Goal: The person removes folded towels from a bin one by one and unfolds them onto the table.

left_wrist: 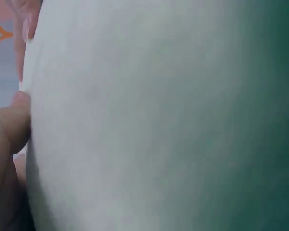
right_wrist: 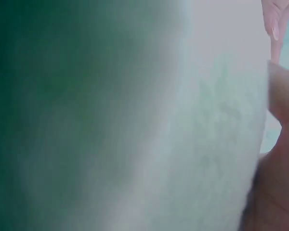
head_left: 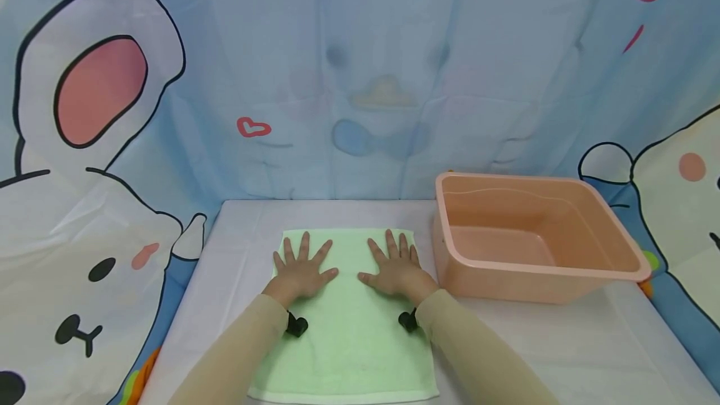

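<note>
A pale green towel (head_left: 349, 342) lies spread flat on the white-covered table in the head view. My left hand (head_left: 300, 272) rests on its upper left part, fingers spread and straight. On the upper right part lies my right hand (head_left: 398, 269), fingers likewise spread, palm down. The two thumbs point toward each other with a strip of towel between them. In the left wrist view the towel (left_wrist: 135, 120) fills most of the picture, with the hand at the left edge. The right wrist view shows the towel (right_wrist: 221, 125) close up and blurred, the hand at the right edge.
An orange-pink plastic tub (head_left: 540, 283) stands to the right of the towel, with nothing in it. The white tablecloth (head_left: 562, 342) covers the table. Behind it hangs a blue curtain (head_left: 382, 36) with cartoon animals, reaching down both sides.
</note>
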A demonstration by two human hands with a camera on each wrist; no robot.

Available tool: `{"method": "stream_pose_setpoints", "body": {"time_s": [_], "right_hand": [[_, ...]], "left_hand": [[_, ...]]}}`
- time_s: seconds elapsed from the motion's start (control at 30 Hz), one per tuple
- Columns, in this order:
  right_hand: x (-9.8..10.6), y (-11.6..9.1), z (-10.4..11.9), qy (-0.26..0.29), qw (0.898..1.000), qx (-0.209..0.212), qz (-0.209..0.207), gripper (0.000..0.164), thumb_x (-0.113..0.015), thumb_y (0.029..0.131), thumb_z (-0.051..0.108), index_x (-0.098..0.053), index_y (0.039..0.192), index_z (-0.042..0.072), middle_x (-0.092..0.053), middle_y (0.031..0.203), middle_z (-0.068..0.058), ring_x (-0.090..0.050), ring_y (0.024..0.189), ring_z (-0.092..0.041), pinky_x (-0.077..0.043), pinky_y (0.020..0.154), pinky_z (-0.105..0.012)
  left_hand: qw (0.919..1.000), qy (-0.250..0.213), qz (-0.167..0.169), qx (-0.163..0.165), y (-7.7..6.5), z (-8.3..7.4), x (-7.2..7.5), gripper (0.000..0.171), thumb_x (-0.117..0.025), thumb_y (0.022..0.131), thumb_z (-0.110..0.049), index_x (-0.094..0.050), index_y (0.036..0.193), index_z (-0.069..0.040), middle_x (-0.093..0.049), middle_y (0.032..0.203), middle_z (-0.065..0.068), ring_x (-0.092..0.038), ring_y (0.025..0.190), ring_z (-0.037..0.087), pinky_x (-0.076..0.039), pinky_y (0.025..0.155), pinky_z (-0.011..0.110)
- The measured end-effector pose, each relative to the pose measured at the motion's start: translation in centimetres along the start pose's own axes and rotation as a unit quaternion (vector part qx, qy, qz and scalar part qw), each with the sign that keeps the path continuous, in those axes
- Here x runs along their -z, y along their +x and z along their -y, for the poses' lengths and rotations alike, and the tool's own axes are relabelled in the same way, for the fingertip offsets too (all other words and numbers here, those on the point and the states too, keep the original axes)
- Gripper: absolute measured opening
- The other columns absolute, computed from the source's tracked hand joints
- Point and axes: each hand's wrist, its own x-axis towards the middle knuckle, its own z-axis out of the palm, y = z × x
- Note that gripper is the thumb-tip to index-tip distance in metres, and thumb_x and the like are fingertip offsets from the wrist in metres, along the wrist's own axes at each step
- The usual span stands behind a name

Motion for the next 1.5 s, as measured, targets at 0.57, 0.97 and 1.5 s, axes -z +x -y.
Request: {"method": "stream_pose_setpoints", "body": {"time_s": [0.57,0.97,1.5], "right_hand": [[0.7,1.0,-0.8,0.043,0.998,-0.034,-0.006,0.083,-0.036,0.110,0.067,-0.001,0.175,0.029,0.023,0.180,-0.015,0.022,0.166,-0.046,0.007,0.133,-0.067],[0.9,1.4,-0.9,0.063,0.997,-0.050,-0.008,0.085,-0.038,0.111,0.065,0.003,0.175,0.027,0.025,0.179,-0.015,0.024,0.166,-0.043,0.010,0.133,-0.066],[0.8,0.7,0.7,-0.003,0.999,-0.023,-0.026,0.087,-0.038,0.110,0.067,0.000,0.175,0.024,0.017,0.181,-0.017,0.016,0.166,-0.050,0.007,0.131,-0.072]], "left_hand": [[0.9998,-0.017,0.013,-0.002,0.7,1.6,1.5,0.072,-0.031,0.110,-0.071,-0.004,0.172,-0.047,0.019,0.182,0.007,0.024,0.165,0.047,0.012,0.125,0.079],[0.9990,-0.037,0.026,0.006,1.0,1.8,2.0,0.069,-0.031,0.112,-0.066,-0.002,0.172,-0.048,0.024,0.181,0.004,0.030,0.164,0.042,0.016,0.125,0.077],[0.9986,0.004,-0.024,-0.047,-0.9,0.4,2.4,0.063,-0.034,0.113,-0.061,-0.020,0.172,-0.043,0.005,0.184,0.012,0.017,0.166,0.050,0.001,0.128,0.079]]}}
